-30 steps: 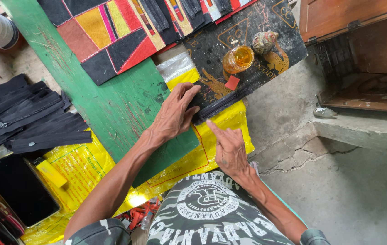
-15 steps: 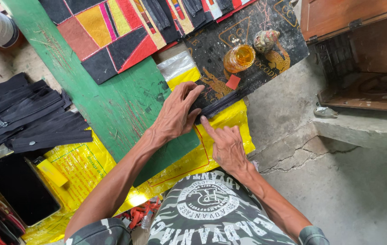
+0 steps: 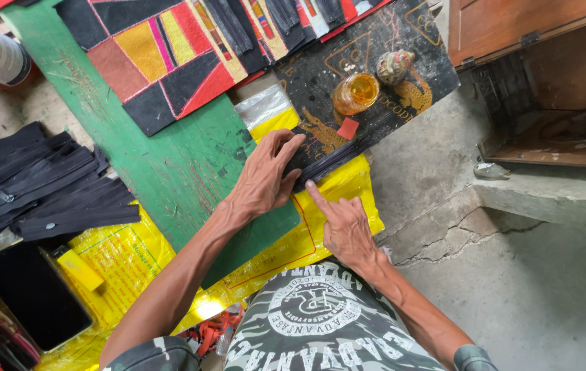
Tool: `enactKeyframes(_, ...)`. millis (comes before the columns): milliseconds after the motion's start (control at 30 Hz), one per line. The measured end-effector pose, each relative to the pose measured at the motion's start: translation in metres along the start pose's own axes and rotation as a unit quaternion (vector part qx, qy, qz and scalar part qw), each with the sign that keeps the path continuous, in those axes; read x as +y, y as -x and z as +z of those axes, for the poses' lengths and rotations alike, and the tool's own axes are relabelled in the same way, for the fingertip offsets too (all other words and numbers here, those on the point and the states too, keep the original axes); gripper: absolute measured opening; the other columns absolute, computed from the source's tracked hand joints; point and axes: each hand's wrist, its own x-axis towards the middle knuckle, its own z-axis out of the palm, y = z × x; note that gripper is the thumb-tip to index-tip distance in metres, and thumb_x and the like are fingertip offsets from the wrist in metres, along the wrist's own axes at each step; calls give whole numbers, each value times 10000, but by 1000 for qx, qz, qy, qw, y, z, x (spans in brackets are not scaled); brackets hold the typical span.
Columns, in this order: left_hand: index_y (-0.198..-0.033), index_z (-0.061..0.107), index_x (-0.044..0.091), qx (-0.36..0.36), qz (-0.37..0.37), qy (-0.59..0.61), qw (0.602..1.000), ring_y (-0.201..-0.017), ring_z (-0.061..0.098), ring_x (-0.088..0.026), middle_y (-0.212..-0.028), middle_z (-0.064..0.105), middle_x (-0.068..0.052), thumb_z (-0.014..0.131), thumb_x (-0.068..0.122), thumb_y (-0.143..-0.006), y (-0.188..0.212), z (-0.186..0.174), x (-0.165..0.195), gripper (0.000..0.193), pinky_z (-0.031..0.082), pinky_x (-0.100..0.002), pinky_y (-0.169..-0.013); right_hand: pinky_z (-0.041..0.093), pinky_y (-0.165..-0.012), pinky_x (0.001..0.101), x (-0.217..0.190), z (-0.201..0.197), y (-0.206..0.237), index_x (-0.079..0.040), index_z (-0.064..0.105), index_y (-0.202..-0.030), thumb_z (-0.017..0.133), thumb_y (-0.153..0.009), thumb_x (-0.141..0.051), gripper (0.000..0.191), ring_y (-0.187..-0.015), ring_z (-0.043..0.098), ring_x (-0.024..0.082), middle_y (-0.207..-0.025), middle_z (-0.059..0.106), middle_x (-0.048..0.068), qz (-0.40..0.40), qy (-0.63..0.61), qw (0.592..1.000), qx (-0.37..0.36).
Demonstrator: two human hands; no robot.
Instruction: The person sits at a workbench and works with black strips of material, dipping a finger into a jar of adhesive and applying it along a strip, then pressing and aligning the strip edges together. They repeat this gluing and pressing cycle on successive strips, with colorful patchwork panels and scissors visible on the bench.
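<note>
A narrow black strip (image 3: 327, 159) lies at the edge of a green board (image 3: 169, 158), over a yellow plastic sheet (image 3: 348, 189). The left hand (image 3: 265, 175) presses flat on the strip's near end, fingers extended, nothing clasped. The right hand (image 3: 344, 227) rests just beside it, index finger extended and touching the strip's edge, the other fingers loosely curled, holding nothing. Beyond the strip, a black mat (image 3: 375, 41) carries a glass of amber liquid (image 3: 355, 93) and a small red block (image 3: 347, 128). A patchwork panel (image 3: 162, 62) lies on the board. Black zippers (image 3: 39, 182) are piled well apart to the left.
</note>
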Motion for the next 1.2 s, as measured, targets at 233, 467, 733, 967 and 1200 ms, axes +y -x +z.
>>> enactKeyframes(233,-1388,507,10,4,-2,-2,1000,-1168,565,-414,-1300,548,-233,765,46,-794,-3,2,2,649,487,-449,-1001,400,-802,384,69,-30,-8,-113,646,-1321,497,-882,52,492,-754,541,243,-803,596,71,53,-29,985,161)
enactKeyframes(467,-1392,502,15,1,3,0,1000,-1166,561,-407,-1304,544,-235,765,45,-798,-3,2,2,650,485,-447,-1003,370,-734,423,83,-52,-23,-105,547,-1498,523,-783,60,734,-728,536,269,-746,581,79,52,119,987,93)
enactKeyframes(733,-1385,509,18,-6,-5,-10,1000,-1148,560,-400,-1300,547,-224,773,52,-785,-3,3,2,656,483,-449,-988,363,-748,424,88,-64,-20,-130,440,-1565,598,-812,-44,774,-742,533,256,-724,603,65,19,357,933,-44)
enactKeyframes(967,-1383,516,15,-16,-12,-21,1000,-1123,565,-388,-1297,553,-217,769,56,-790,-2,3,2,646,482,-450,-976,371,-816,430,118,-110,-22,-133,640,-1305,616,-817,-18,502,-822,564,267,-796,617,66,-12,290,957,-10)
enactKeyframes(1200,-1374,521,18,-10,-10,-24,1000,-1137,563,-390,-1293,550,-214,763,63,-789,-4,2,3,635,481,-445,-985,369,-987,431,98,-131,-70,-142,757,-1082,632,-793,60,374,-1072,494,290,-1064,583,85,-71,64,975,200)
